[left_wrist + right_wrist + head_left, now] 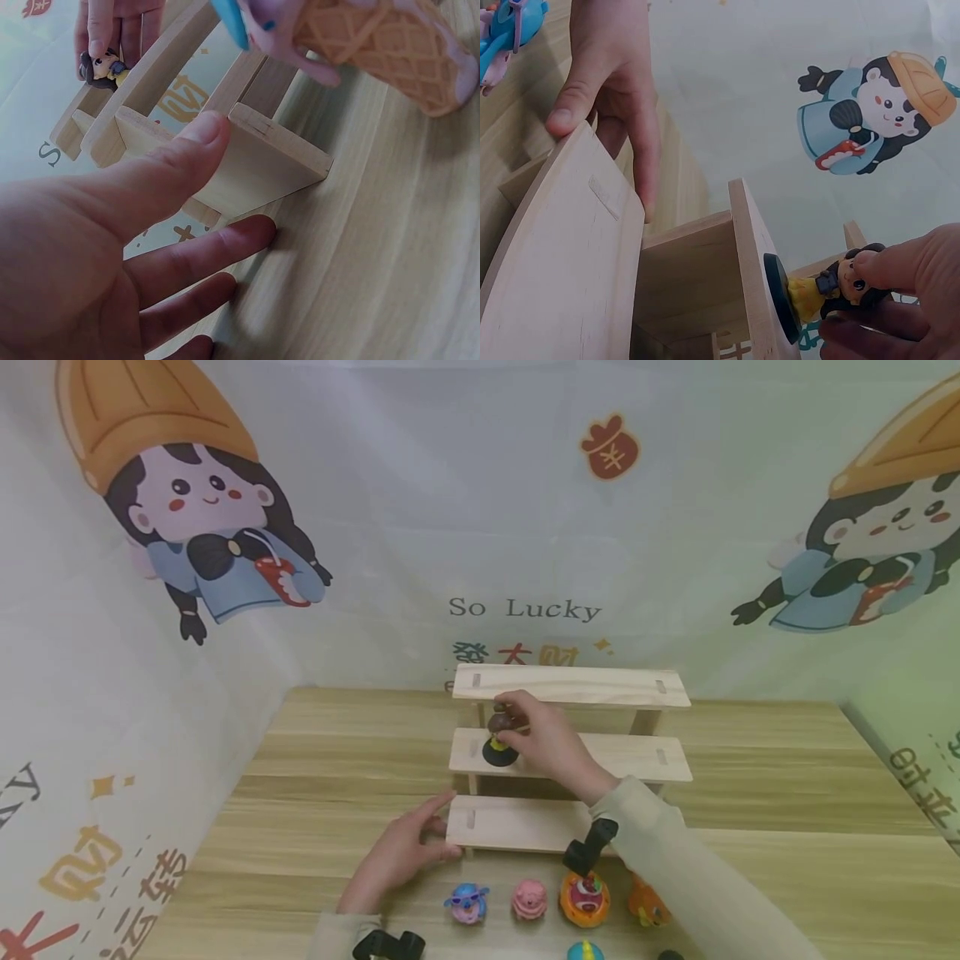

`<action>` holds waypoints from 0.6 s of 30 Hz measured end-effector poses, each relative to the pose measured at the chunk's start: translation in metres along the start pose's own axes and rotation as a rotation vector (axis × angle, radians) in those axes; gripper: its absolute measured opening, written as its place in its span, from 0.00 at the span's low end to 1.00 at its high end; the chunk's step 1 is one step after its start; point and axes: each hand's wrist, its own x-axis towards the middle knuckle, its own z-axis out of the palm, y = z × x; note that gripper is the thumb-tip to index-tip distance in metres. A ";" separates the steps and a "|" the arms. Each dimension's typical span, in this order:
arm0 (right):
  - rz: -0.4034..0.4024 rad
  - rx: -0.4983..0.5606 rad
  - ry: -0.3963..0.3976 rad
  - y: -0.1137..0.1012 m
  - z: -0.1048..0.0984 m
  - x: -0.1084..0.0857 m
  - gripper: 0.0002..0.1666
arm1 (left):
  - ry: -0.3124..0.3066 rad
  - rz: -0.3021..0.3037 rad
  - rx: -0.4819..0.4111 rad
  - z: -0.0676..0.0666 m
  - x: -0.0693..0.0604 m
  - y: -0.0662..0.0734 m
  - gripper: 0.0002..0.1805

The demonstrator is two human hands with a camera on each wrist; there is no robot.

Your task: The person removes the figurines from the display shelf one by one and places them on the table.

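My right hand pinches a small doll figurine by its dark-haired head. The figurine has a yellow skirt, a blue top and a round black base. It is upright at the left end of the middle shelf of a three-tier wooden stand, its base against the board. At the left end of the lowest shelf, my left hand touches the board, thumb at the front corner and a finger at the back corner. Its other fingers stretch out below the board in the left wrist view.
In front of the stand are a blue toy with sunglasses, a pink toy, a round orange toy and another orange toy, partly behind my right sleeve. A blue-and-yellow toy is cut off below. A printed cloth hangs behind.
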 end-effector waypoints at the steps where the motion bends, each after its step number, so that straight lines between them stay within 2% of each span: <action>1: 0.001 0.003 0.003 0.000 0.000 0.000 0.26 | 0.000 0.001 0.000 0.000 0.000 0.000 0.44; 9: -0.004 0.003 0.027 0.001 -0.002 -0.006 0.26 | 0.006 0.017 0.010 0.001 0.002 -0.004 0.44; 18: -0.031 -0.008 0.017 0.004 -0.015 -0.023 0.26 | 0.005 0.009 0.004 0.001 0.001 -0.003 0.44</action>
